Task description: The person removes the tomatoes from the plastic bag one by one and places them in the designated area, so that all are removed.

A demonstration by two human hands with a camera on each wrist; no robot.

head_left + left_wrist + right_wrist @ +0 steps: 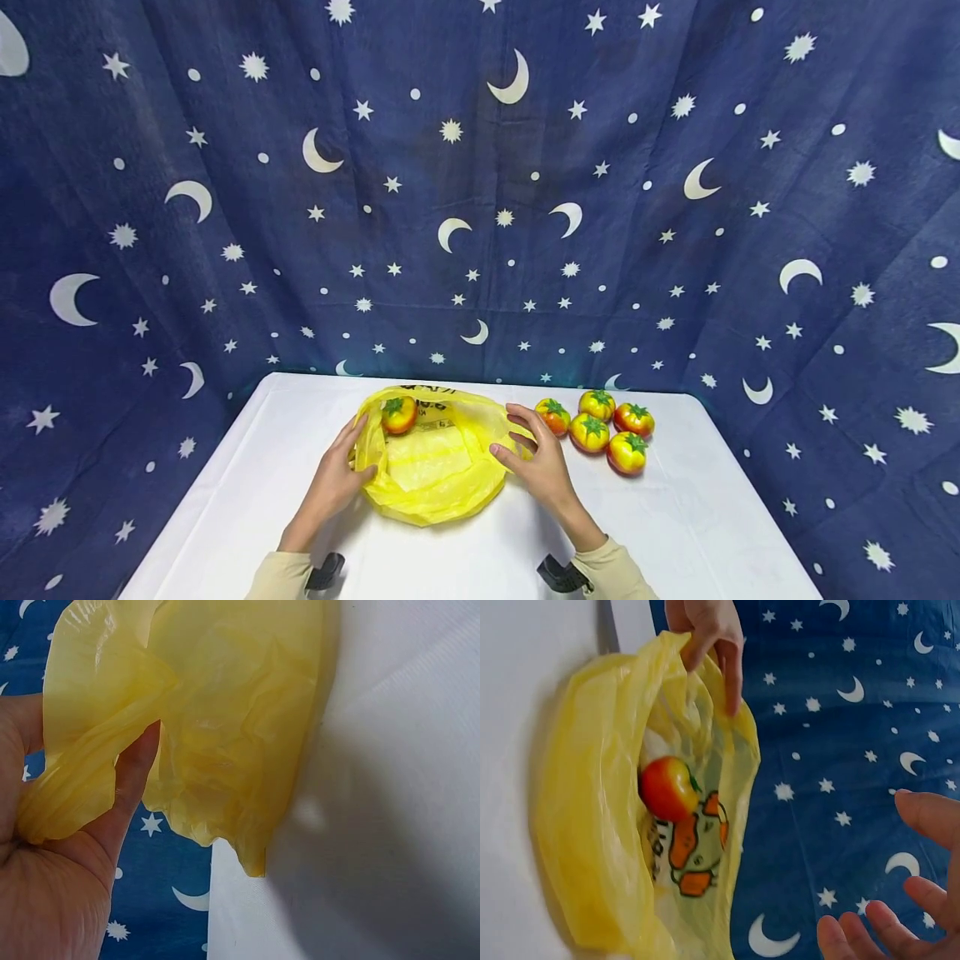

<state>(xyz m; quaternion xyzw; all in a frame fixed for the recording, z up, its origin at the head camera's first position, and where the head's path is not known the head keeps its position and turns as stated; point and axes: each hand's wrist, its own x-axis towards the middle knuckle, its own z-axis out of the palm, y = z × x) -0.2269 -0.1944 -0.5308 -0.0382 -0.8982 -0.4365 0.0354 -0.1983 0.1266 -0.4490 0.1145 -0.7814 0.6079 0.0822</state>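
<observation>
A yellow plastic bag (442, 500) lies on the table with its mouth spread wide. One red-and-yellow toy tomato (399, 415) sits inside it, near the left; the right wrist view shows this tomato (666, 791) beside a printed cartoon figure. My left hand (335, 479) grips the bag's left edge; in the left wrist view a gathered fold of the bag (90, 772) runs between thumb and fingers. Over at the bag's right rim, my right hand (545, 471) has its fingers spread. In the right wrist view that hand (922, 900) holds nothing.
Several more toy tomatoes (589, 432) with green tops are grouped on the white table (697, 508), to the right of the bag. A dark blue curtain (420, 250) with moons and stars hangs behind the table and along its sides.
</observation>
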